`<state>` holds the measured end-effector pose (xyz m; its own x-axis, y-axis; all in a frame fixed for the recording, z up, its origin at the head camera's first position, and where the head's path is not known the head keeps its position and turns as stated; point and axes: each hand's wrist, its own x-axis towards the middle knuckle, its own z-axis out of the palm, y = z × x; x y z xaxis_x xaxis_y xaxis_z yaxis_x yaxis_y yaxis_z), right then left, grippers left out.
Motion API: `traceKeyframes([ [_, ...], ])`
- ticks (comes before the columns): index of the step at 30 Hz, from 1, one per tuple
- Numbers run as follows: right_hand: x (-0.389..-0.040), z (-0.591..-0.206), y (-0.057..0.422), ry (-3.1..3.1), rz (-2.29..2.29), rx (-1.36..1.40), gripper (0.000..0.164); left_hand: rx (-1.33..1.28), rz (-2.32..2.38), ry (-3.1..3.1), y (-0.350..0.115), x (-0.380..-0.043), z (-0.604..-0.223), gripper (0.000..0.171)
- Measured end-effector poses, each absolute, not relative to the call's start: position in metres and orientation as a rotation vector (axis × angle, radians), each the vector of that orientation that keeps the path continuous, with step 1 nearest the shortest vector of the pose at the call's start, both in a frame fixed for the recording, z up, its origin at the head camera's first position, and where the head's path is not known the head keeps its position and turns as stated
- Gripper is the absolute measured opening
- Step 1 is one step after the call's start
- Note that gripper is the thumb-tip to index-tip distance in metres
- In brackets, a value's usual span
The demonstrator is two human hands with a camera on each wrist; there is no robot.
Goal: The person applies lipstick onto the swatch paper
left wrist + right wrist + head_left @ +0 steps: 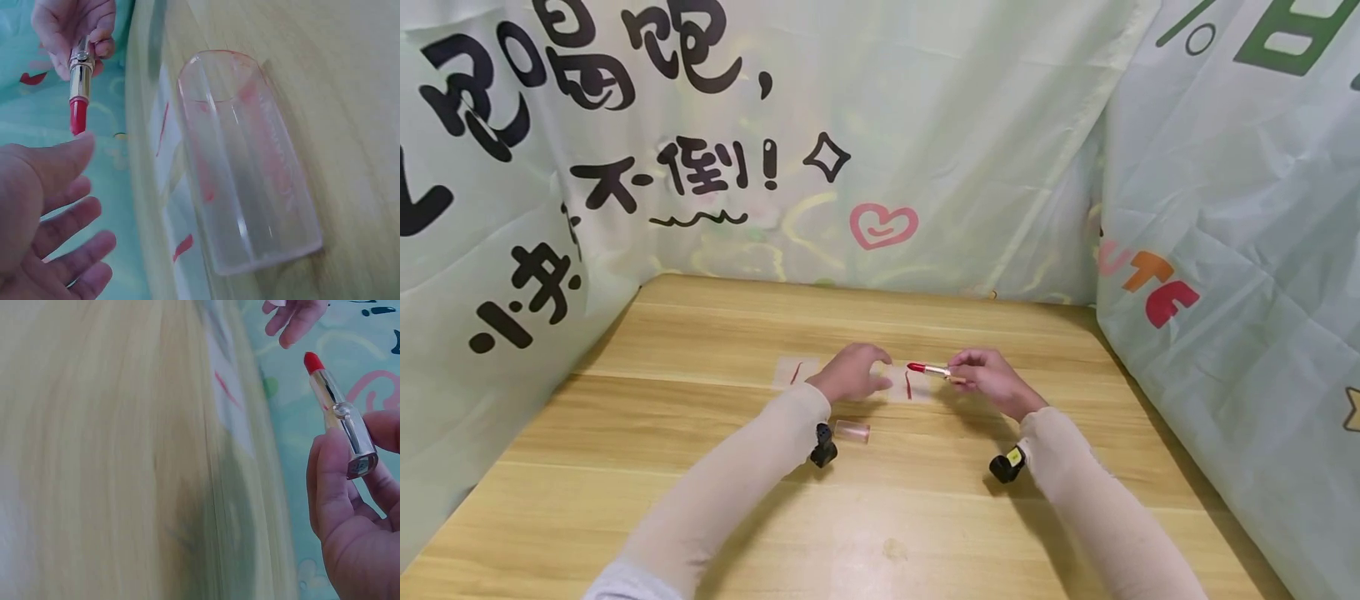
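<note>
A red lipstick (928, 369) in a shiny gold-silver case is pinched between the thumb and fingers of my right hand (992, 379). Its bare red tip (313, 362) points left, toward my other hand. Apart from it, my left hand (853, 372) hovers over the table with fingers spread and nothing in them; the left wrist view shows its thumb (69, 156) close to the tip in the picture. On the table near the left wrist lies a clear pinkish lipstick cap (852, 431), on its side. White paper pieces (785, 367) carry red streaks (908, 386) beneath the hands.
The wooden table (880, 500) spreads out in front of me. Pale green cloth (985, 167) with printed characters and drawings hangs behind it and along both sides. Small black cameras are strapped to both wrists.
</note>
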<state>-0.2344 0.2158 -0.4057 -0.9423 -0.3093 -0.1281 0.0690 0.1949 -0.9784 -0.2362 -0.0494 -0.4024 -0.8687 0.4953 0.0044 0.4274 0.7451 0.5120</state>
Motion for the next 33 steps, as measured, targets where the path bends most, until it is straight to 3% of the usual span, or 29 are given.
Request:
traceKeyframes([
  [5, -0.228, -0.406, 0.209, 1.985, -2.003, -0.199, 0.007, 0.696, 1.059, 2.786, -0.053, -0.224, -0.396, 0.040],
  [15, -0.214, -0.401, 0.182, 1.599, -2.251, -0.163, 0.024, 0.438, 1.735, 2.482, -0.054, -0.207, -0.407, 0.037],
  [21, -0.207, -0.396, 0.169, 1.466, -2.297, -0.146, 0.022, 0.284, 2.178, 2.118, -0.045, -0.199, -0.411, 0.039],
  [33, -0.195, -0.378, 0.152, 1.261, -2.268, -0.177, 0.015, 0.308, 2.485, 1.836, -0.032, -0.192, -0.408, 0.033],
])
